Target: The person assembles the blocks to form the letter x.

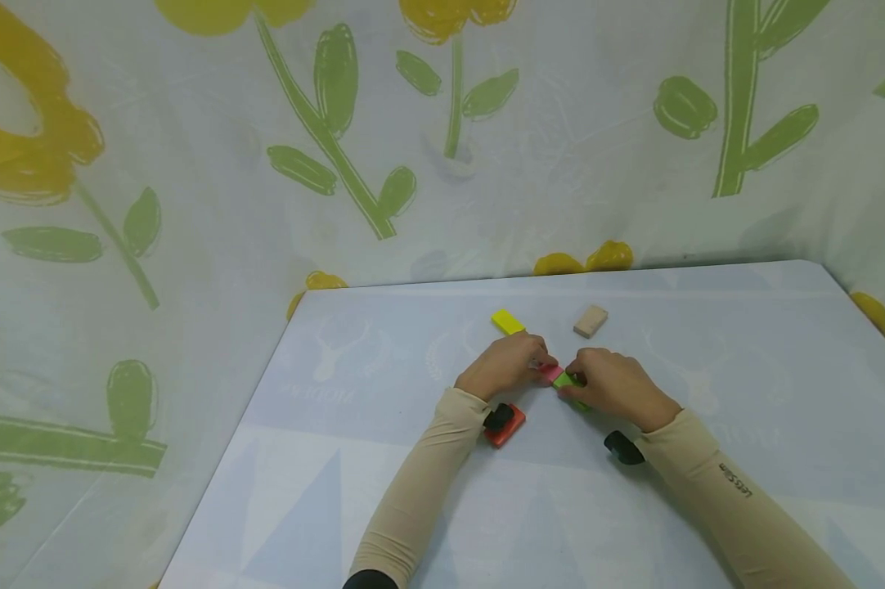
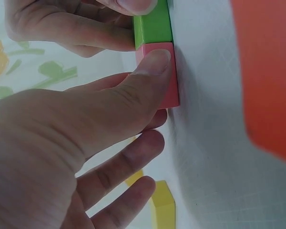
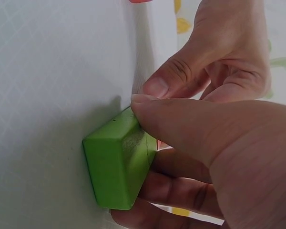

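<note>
And here we are on the table: the left hand [image 1: 505,365] pinches the pink block [image 1: 551,372], the right hand [image 1: 621,388] grips the green block [image 3: 105,169], ends touching, their shared line slanting from far left to near right, each hand nearest its own block.

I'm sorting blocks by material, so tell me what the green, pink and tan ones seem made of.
Green block: probably painted wood, smooth with a soft sheen; one face shows a scuffed, duller patch.
Pink block: perhaps the same, with a smooth, even coat; plastic is possible.
Tan block: likely bare wood, matte, judging by its sandy colour; grain is too small to read.
</note>
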The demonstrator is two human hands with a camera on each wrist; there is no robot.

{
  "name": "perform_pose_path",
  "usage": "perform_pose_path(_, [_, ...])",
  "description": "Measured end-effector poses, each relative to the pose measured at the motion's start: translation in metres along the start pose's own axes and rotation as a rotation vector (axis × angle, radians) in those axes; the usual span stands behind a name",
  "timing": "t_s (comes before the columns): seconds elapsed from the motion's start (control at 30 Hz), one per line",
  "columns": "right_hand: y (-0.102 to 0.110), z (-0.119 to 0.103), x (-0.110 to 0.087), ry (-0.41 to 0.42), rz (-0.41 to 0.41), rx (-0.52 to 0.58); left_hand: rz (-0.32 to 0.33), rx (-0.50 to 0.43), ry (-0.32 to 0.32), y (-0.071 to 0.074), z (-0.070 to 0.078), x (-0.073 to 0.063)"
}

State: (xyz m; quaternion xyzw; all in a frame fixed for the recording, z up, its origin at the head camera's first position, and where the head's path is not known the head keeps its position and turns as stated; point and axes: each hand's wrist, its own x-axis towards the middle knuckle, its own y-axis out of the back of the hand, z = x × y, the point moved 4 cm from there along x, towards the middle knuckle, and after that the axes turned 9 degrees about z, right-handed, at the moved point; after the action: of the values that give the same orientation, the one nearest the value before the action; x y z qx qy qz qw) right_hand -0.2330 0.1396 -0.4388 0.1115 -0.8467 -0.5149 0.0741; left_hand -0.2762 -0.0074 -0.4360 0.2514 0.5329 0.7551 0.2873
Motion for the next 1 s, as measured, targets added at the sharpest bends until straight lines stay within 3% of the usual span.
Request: perform_pose_path(1.0, [0.0021, 0.0024, 0.0008, -0.011, -0.019, 0.036, 0.013, 0.024, -0.022, -0.0017, -0.0019, 0.0015])
